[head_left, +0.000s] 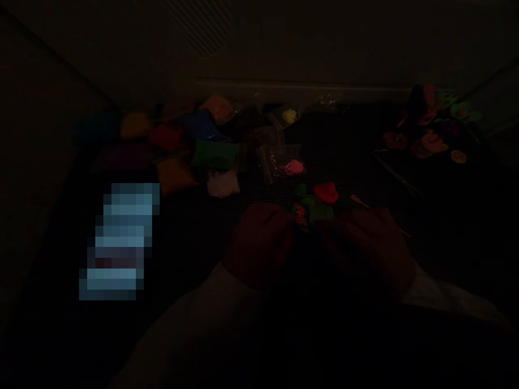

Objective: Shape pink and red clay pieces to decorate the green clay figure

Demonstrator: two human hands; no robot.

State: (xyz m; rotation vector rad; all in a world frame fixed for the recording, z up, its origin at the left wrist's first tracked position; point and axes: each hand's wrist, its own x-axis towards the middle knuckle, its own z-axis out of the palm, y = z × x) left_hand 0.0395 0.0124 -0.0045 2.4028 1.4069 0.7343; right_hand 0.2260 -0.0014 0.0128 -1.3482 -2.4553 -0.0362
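The scene is very dark. A small green clay figure (320, 208) sits between my two hands, with a rounded red piece (326, 192) at its top and small red and pink bits (300, 214) on its left side. My left hand (261, 240) is closed at the figure's left edge, its fingertips against it. From the right, my right hand (367, 243) also closes on the figure, near its lower edge. Shadow hides most fingertips of both hands. Just beyond my right hand lies a thin pinkish tool (360, 201), partly covered by the hand.
A lit, blurred phone-like screen (121, 240) lies at left. Behind it are several bags of coloured clay, including a green bag (216, 155), a white lump (223, 183) and a pink one (294, 167). Tweezer-like metal tool (397, 173) and colourful clay pieces (433, 141) lie at right.
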